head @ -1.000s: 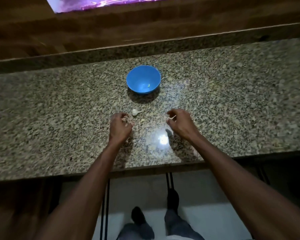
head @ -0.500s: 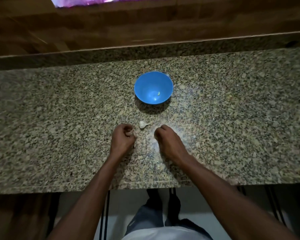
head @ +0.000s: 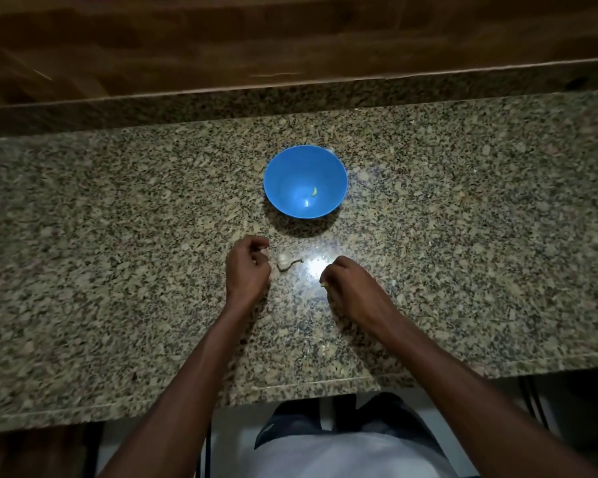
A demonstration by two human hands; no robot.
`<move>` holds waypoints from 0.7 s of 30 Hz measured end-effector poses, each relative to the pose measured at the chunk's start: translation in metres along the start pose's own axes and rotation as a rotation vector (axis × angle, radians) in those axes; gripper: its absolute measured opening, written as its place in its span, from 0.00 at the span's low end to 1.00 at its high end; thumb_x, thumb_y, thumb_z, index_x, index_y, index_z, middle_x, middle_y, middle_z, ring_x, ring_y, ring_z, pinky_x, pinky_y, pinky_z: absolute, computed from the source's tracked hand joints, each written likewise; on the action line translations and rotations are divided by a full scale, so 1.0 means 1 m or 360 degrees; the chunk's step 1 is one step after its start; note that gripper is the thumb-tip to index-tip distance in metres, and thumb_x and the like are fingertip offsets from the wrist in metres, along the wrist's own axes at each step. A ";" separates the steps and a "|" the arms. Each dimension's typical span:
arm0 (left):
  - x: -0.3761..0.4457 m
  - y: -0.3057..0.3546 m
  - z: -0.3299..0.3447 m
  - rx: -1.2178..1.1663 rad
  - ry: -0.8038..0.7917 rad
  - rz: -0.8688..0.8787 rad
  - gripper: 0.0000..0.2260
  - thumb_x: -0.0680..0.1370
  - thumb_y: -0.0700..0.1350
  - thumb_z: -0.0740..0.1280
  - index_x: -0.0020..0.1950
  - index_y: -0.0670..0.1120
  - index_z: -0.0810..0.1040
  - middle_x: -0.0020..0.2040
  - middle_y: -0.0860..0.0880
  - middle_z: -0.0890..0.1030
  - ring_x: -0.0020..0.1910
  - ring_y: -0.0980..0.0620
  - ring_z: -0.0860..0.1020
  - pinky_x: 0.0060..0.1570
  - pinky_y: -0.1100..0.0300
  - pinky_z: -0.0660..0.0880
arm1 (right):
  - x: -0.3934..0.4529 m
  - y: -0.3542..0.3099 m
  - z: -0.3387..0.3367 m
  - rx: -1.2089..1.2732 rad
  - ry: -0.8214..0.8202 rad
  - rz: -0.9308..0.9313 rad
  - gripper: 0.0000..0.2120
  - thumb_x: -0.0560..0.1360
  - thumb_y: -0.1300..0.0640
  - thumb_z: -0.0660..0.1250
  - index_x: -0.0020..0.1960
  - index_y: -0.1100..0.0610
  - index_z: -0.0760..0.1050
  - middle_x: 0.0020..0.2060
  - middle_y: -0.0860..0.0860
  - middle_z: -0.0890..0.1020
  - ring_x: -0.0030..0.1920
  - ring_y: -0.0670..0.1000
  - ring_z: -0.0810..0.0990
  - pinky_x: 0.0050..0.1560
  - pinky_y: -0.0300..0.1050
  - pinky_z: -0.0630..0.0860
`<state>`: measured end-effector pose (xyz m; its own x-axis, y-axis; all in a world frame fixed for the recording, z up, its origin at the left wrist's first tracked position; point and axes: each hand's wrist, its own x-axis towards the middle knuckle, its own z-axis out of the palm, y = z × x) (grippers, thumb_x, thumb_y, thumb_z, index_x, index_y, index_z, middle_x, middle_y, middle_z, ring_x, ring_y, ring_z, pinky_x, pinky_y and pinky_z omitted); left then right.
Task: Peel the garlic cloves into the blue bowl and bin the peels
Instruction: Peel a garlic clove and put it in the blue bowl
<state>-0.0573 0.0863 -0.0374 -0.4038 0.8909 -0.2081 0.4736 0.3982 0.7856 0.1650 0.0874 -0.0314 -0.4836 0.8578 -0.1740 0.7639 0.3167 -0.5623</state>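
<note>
A blue bowl (head: 277, 188) stands in the middle of the granite counter with one peeled garlic clove (head: 314, 191) inside. In front of it lies a pale garlic piece with a stem (head: 285, 261). My left hand (head: 247, 270) is just left of that piece, fingers curled, and seems to pinch a small pale clove (head: 265, 252) at its tips. My right hand (head: 351, 286) hovers to the garlic's right, fingers curled around a small pale scrap of peel (head: 324, 283). No bin is in view.
The speckled granite counter (head: 463, 236) runs the full width, with a raised granite lip and a wooden wall (head: 290, 39) behind it. Its front edge (head: 308, 384) is near my body. A bright light glare (head: 314, 267) lies between my hands.
My right hand has come in leftward toward the garlic piece and now sits close beside it. My left hand has stayed next to the garlic. The view has tilted downward.
</note>
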 end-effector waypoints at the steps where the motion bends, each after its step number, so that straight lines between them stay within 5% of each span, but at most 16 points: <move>1: 0.000 0.000 0.000 -0.0024 0.0005 -0.0006 0.11 0.82 0.35 0.61 0.59 0.43 0.81 0.57 0.43 0.81 0.48 0.38 0.82 0.47 0.45 0.81 | 0.000 -0.002 -0.005 0.0039 0.0011 0.0005 0.05 0.82 0.61 0.65 0.53 0.56 0.80 0.50 0.52 0.78 0.48 0.53 0.78 0.48 0.54 0.78; 4: -0.004 0.000 0.000 -0.0138 0.0022 -0.0018 0.08 0.84 0.44 0.65 0.60 0.44 0.81 0.53 0.44 0.83 0.50 0.44 0.82 0.46 0.54 0.78 | 0.011 -0.014 -0.036 0.0403 0.0158 0.0082 0.04 0.82 0.61 0.67 0.52 0.55 0.80 0.48 0.49 0.81 0.46 0.46 0.82 0.49 0.48 0.83; 8: -0.013 0.006 0.005 -0.0227 -0.0075 -0.0014 0.12 0.80 0.52 0.73 0.58 0.46 0.82 0.50 0.49 0.83 0.50 0.52 0.82 0.45 0.64 0.78 | 0.061 -0.030 -0.091 0.0603 0.0495 0.0029 0.03 0.80 0.57 0.72 0.53 0.53 0.83 0.45 0.42 0.84 0.45 0.35 0.82 0.44 0.26 0.78; 11: -0.016 0.008 0.008 -0.0126 -0.0171 0.0112 0.18 0.73 0.49 0.80 0.59 0.45 0.82 0.55 0.48 0.81 0.54 0.54 0.80 0.53 0.61 0.78 | 0.099 -0.033 -0.109 0.0458 0.0462 -0.0035 0.06 0.80 0.59 0.71 0.54 0.59 0.85 0.46 0.50 0.87 0.43 0.44 0.84 0.46 0.31 0.80; 15: -0.020 0.006 0.010 0.0035 -0.0091 0.0234 0.14 0.72 0.40 0.80 0.56 0.42 0.83 0.52 0.46 0.81 0.49 0.51 0.80 0.48 0.57 0.80 | 0.122 -0.030 -0.099 0.0183 0.0196 -0.0002 0.10 0.81 0.63 0.68 0.60 0.63 0.84 0.54 0.58 0.87 0.53 0.54 0.85 0.58 0.52 0.82; 18: -0.023 0.005 0.012 0.0035 -0.0064 0.0241 0.13 0.75 0.39 0.77 0.58 0.40 0.82 0.52 0.44 0.82 0.49 0.49 0.81 0.46 0.61 0.80 | 0.119 -0.029 -0.093 0.0183 0.0274 -0.0014 0.13 0.81 0.61 0.69 0.64 0.63 0.83 0.59 0.58 0.86 0.54 0.54 0.85 0.58 0.46 0.80; 21: -0.027 0.004 0.011 -0.0124 -0.0078 0.0026 0.12 0.80 0.42 0.73 0.62 0.42 0.81 0.53 0.45 0.84 0.52 0.50 0.83 0.52 0.58 0.81 | 0.093 -0.028 -0.087 0.0454 0.0515 -0.0082 0.09 0.81 0.58 0.71 0.58 0.60 0.85 0.53 0.53 0.87 0.44 0.43 0.83 0.46 0.30 0.76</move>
<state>-0.0358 0.0668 -0.0350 -0.3570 0.9075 -0.2215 0.4165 0.3669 0.8318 0.1362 0.1934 0.0380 -0.3247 0.9408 0.0969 0.5714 0.2768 -0.7726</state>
